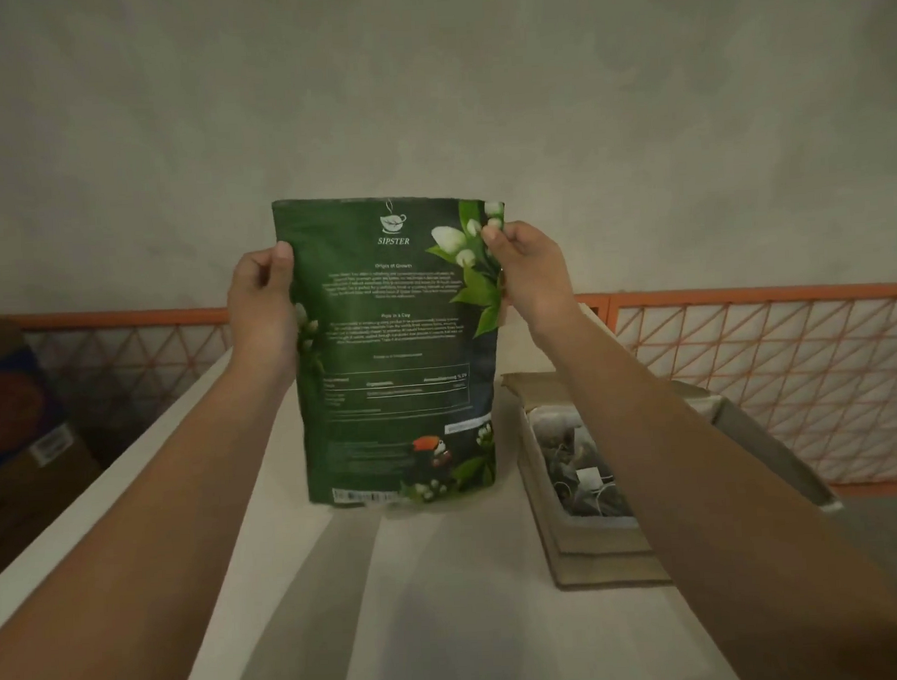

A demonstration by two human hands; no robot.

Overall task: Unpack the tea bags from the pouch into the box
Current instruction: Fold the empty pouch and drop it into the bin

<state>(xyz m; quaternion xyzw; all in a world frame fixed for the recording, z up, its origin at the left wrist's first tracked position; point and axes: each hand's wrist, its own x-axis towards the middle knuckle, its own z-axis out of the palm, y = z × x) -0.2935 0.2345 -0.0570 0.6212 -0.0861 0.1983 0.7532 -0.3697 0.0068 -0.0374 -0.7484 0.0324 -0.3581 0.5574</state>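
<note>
Green tea pouch (393, 352) held upright in front of me, above the white worktop (447, 597), printed side facing me: white cup logo, "SIPSTER", blocks of small text, white flowers, a toucan near the bottom. My left hand (260, 307) grips the pouch's left edge near the top, thumb on the front, fingers curled behind. My right hand (528, 274) pinches the right edge near the top corner, thumb and fingertips closed on the edge. Both grips closed on the pouch, both forearms reaching in from the bottom corners. Pouch bottom hangs just above the worktop, can't tell if it touches. Just to the right of the pouch sits the open cardboard box (573, 545) on the worktop, flaps folded out, partly hidden by my right forearm. Tea bags (580, 467) already lie inside the box, with strings and a white tag showing. Behind the worktop runs an orange lattice rail (745, 357) and a plain grey wall (425, 83). Far left, lower down, another carton (23, 425) with a blue and orange print, blurry.
</note>
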